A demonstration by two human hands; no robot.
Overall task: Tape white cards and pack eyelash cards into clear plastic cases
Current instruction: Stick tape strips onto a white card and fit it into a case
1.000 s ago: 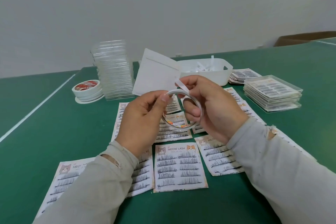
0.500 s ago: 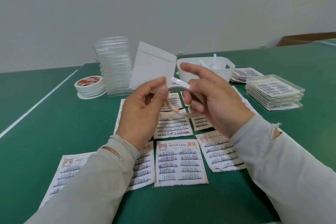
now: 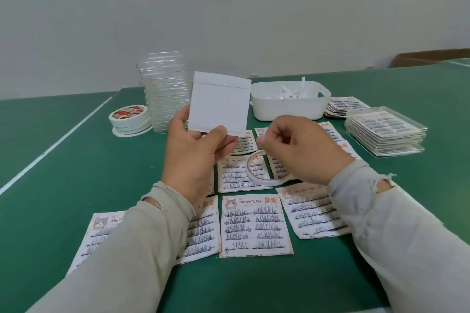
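Note:
My left hand [image 3: 195, 152] pinches the lower edge of a white card [image 3: 220, 105] and holds it upright above the table. A shiny tape strip runs across the top of the card, and a thin line runs along its bottom. My right hand [image 3: 297, 146] hovers to the card's right with its fingers curled, and nothing shows in them. Under that hand a thin tape ring [image 3: 254, 178] lies on the eyelash cards [image 3: 254, 226], several of which are spread over the green table. A tall stack of empty clear cases [image 3: 165, 94] stands behind the left hand.
A pile of tape rolls [image 3: 129, 119] sits at the back left. A white bin [image 3: 287, 110] with paper strips stands behind the card. At the right are a stack of filled cases [image 3: 385, 132] and more eyelash cards [image 3: 346, 105]. A cardboard box [image 3: 432, 57] is far right.
My right hand let go of the tape ring, which now lies on the eyelash cards. My left hand has turned the white card upright to face me.

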